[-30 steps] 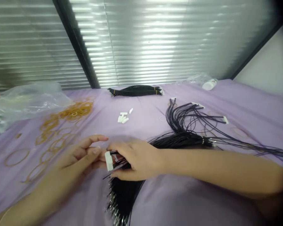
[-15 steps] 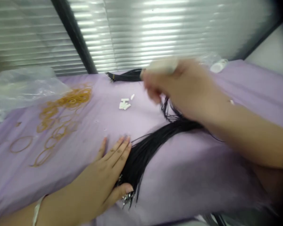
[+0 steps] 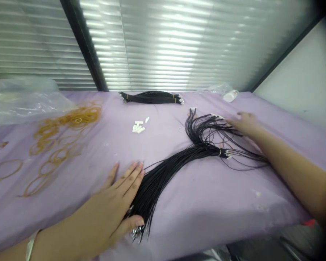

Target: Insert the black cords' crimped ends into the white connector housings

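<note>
My left hand (image 3: pixel 122 203) lies flat with its fingers spread, pressed against the lower end of a bundle of thin black cords (image 3: pixel 174 163). Shiny metal tips (image 3: pixel 138 232) stick out by its thumb. Farther right, the bundle meets looser cords with white connectors (image 3: pixel 217 116) at their far ends. My right hand (image 3: pixel 246 125) is stretched out beside these connectors, thumb and forefinger apart. Its lower fingers are partly hidden, and whether its forefinger touches a cord I cannot tell. A tied clump of cord ends (image 3: pixel 225 153) lies left of the right forearm.
Several small white pieces (image 3: pixel 138 127) lie mid-table on the purple cloth (image 3: pixel 201 203). Yellow rubber bands (image 3: pixel 78 117) and a clear plastic bag (image 3: pixel 24 99) are at the left. Another tied black bundle (image 3: pixel 152 97) and a white container (image 3: pixel 230 95) sit near the blinds (image 3: pixel 157 43).
My right hand has moved from above the middle of the table, where a blurred whitish shape was at its fingers, to the right and down beside the connectors. My left hand stays on the cords.
</note>
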`<move>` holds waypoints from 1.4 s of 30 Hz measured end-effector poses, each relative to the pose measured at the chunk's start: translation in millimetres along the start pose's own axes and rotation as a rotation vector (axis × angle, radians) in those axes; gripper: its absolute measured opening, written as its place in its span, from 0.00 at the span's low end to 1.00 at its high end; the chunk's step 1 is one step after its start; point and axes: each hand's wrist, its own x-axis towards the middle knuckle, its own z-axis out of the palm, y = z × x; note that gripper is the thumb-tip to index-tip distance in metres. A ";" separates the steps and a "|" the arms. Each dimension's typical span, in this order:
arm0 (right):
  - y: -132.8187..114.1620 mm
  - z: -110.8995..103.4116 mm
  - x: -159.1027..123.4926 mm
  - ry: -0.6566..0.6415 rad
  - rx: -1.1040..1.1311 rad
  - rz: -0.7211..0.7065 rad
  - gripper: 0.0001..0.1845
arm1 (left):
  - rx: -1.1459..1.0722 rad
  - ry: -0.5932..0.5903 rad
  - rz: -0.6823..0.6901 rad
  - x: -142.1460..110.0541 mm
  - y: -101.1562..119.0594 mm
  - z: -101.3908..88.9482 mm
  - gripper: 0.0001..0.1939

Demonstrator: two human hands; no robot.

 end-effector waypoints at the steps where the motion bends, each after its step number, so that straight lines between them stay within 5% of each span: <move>1: 1.5 -0.5 2.4 0.001 -0.020 0.031 0.35 | -0.042 -0.015 -0.006 -0.7 -1.2 -0.6 0.32; 5: -40.6 -19.4 20.2 -0.004 -0.019 -0.029 0.41 | -0.279 0.052 -0.162 -4.6 -7.2 -5.6 0.29; 9: -132.4 -22.3 14.8 -0.239 0.142 -0.382 0.21 | -0.542 0.221 -0.379 -2.1 -16.3 -13.6 0.27; 12: -202.3 2.0 -5.5 -0.439 0.212 -0.666 0.14 | -0.667 0.280 -0.451 3.7 -21.8 -17.8 0.26; 16: -258.5 47.4 -28.3 -0.571 0.203 -0.795 0.16 | -0.775 0.257 -0.487 6.4 -22.8 -20.1 0.24; 21: -265.2 68.9 -38.9 -0.604 0.216 -0.759 0.13 | -0.929 0.290 -0.506 5.1 -21.7 -19.6 0.22; 27: -266.4 42.0 -54.2 -0.602 0.336 -0.709 0.07 | -1.083 0.329 -0.608 13.8 -32.7 -10.6 0.20; 33: -273.2 8.0 -93.6 -0.537 0.706 -0.781 0.08 | -1.302 0.465 -0.671 16.1 -35.8 -7.7 0.12; 42: -276.1 11.3 -109.6 -0.498 0.852 -0.749 0.07 | -1.822 0.540 -0.703 17.9 -31.8 0.2 0.08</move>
